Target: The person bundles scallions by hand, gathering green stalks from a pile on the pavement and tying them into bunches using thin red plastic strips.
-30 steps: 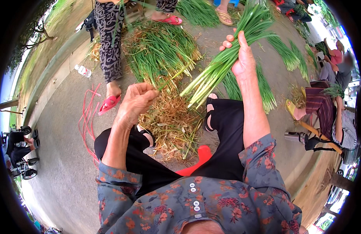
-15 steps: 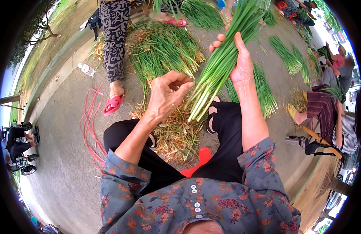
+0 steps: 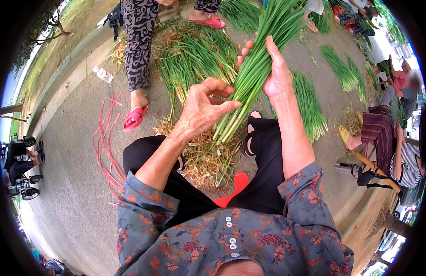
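Observation:
A thick bunch of green garlic chives (image 3: 263,62) slants over the ground, its pale stem ends toward me and its leaves pointing away. My right hand (image 3: 279,76) cradles it from the right, the thumb along its near side and the fingertips showing beyond its left edge. At the bunch's left edge, my left hand (image 3: 201,108) pinches thumb and forefinger on the lower stems; exactly which stalk they grip is hard to see. Dry yellow trimmings (image 3: 208,158) lie below, between my feet. Just beyond my left hand is a larger pile of untidy chives (image 3: 194,55).
Neater chive bundles (image 3: 309,108) lie right of my right hand, with more (image 3: 339,69) farther off. Pink-red strips (image 3: 107,138) and a plastic bottle (image 3: 102,74) are at left. A person in patterned trousers (image 3: 138,46) stands close; others sit at right.
My left hand has moved right and onto the stems, where before it was apart from them. The bunch and my right hand have shifted slightly left.

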`<state>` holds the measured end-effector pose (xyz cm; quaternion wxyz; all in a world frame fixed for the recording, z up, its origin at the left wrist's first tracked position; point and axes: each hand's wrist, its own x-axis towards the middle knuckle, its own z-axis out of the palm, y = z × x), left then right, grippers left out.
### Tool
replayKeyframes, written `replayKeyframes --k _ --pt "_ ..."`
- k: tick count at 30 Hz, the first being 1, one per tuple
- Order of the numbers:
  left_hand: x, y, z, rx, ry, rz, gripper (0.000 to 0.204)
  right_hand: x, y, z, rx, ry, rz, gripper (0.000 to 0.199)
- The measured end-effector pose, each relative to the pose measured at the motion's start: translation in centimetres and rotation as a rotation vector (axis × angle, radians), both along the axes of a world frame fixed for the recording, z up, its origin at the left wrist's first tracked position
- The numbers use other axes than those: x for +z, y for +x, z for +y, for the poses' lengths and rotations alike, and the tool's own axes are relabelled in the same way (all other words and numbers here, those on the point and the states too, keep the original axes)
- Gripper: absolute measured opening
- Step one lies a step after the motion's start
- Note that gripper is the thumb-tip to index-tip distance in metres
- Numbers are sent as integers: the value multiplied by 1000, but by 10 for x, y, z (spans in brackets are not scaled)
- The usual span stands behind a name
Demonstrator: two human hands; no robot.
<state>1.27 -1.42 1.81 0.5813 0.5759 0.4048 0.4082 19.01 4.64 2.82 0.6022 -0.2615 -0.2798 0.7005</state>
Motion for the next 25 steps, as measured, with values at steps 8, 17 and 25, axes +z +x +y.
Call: replayKeyframes --k 8,17,25 --pt "-9 -4 4 -56 -62 -61 19 -3 5 2 -17 -45 30 29" --pt "-9 1 1 -13 -19 -8 22 -4 10 3 -11 -7 66 28" --pt "-15 5 2 125 291 159 22 -1 2 -2 3 7 -49 31"
